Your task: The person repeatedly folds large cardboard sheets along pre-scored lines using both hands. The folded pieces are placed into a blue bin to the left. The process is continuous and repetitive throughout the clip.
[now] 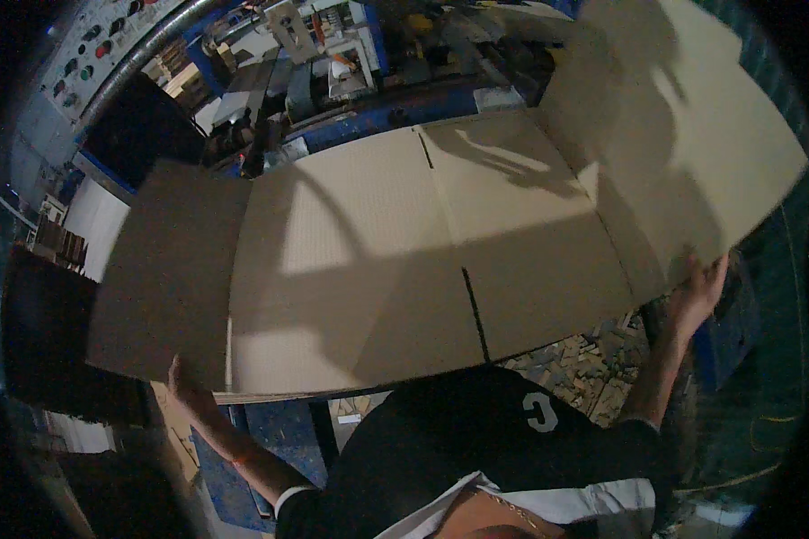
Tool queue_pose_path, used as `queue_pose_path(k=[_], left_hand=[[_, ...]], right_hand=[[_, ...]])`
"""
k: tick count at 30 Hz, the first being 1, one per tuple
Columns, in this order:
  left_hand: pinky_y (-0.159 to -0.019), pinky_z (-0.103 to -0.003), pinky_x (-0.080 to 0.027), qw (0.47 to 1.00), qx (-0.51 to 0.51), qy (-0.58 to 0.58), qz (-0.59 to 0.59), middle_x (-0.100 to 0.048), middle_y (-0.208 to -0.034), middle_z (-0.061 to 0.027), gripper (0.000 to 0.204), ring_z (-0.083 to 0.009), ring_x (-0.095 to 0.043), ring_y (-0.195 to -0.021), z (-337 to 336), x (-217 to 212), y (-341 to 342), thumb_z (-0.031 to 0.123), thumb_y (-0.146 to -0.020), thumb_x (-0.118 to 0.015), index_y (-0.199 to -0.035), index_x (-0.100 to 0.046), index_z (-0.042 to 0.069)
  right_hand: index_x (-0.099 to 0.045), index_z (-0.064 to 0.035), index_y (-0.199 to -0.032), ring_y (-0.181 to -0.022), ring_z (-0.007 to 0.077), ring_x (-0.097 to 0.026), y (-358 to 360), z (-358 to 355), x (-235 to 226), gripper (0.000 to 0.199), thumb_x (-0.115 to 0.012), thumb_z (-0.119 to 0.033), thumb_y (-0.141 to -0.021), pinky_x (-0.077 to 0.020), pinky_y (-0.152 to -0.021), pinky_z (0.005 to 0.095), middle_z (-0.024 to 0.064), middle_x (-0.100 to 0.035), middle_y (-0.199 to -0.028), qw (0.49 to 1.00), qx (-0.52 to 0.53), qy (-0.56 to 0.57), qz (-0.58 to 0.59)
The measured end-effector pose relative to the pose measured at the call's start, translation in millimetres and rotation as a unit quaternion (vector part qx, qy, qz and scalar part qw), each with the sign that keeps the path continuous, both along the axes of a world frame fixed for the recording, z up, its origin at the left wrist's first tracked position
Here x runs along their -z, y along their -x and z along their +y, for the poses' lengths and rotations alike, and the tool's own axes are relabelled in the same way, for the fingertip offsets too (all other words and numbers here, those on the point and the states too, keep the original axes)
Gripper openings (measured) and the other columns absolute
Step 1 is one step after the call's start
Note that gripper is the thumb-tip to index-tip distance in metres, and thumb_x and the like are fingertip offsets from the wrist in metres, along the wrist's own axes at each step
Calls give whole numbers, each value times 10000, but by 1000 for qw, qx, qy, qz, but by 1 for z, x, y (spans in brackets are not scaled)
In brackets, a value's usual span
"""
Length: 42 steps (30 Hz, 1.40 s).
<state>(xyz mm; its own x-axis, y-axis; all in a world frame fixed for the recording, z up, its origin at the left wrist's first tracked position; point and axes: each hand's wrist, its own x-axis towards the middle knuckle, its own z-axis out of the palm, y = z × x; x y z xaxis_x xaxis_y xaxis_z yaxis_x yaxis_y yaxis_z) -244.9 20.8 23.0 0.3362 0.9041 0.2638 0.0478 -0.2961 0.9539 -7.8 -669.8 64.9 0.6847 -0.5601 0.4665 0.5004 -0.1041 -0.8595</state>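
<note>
A large brown corrugated cardboard sheet [368,251] stretches across the space before me, with crease lines and two narrow dark slots near its middle. Its left panel [175,260] is bent up along a crease and lies in shade. The right panel [737,153] also stands up at an angle, lit, with shadows across it. At the near edge of the left panel, my left hand [189,395] grips the cardboard, its thumb showing and its other fingers mostly hidden. My right hand [699,292] is closed on the near lower edge of the right panel.
Beyond the sheet stands a machine with a blue frame bar [404,115] and metal parts. A control panel [99,63] with several buttons is at the far left, beside a metal pipe [153,54]. Cardboard scraps [575,368] lie in a heap below the sheet.
</note>
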Motion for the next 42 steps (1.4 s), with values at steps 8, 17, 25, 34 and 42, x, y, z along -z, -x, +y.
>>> queue_pose_path(k=[8, 17, 25, 34, 42], left_hand=[[-1037, -418, -320, 880, 357, -220, 223, -460, -1321, -167, 369, -281, -395, -1264, -159, -15, -37, 41, -800, -539, -1167, -578, 36], [-1063, -458, -264, 704, 417, -474, 325, -441, -1348, -110, 451, -318, -384, -1265, -157, -22, -80, 89, -778, -523, -1217, -560, 183], [-1055, -449, -288, 753, 366, -479, 263, -451, -1335, -126, 579, -317, -410, -1242, -114, -15, -130, 45, -719, -542, -1283, -500, 172], [-968, -388, -409, 779, 335, -508, 153, -485, -1288, -143, 508, -333, -497, -1142, -78, -5, -184, 35, -741, -590, -1235, -536, 140], [-1010, -398, -344, 777, 260, -533, 212, -452, -1312, -142, 586, -333, -409, -1219, -64, 1, -292, 116, -773, -639, -1319, -429, 118]], right_hand=[[-626, -51, -1037, -1096, 328, -549, 53, 93, 43, 270, -545, 10, -788, -415, -947, 458, 138, -585, -1172, 753, -204, 619, -88], [-609, -103, -1100, -1213, 310, -440, 16, 88, 47, 378, -596, -63, -724, -349, -1010, 461, 94, -521, -1256, 684, -304, 664, -6], [-484, -112, -1267, -1315, 324, -267, -61, 100, 41, 687, -655, -401, -667, -231, -1064, 485, 115, -327, -1411, 632, -202, 748, 23], [-414, -273, -1326, -1243, 299, -375, -136, 129, 41, 589, -477, -547, -809, -333, -979, 497, 49, -370, -1396, 575, -222, 785, 63], [-324, -243, -1380, -1256, 297, -370, -213, 167, 50, 553, -450, -452, -884, -308, -1017, 450, 121, -373, -1380, 581, -172, 775, 181]])
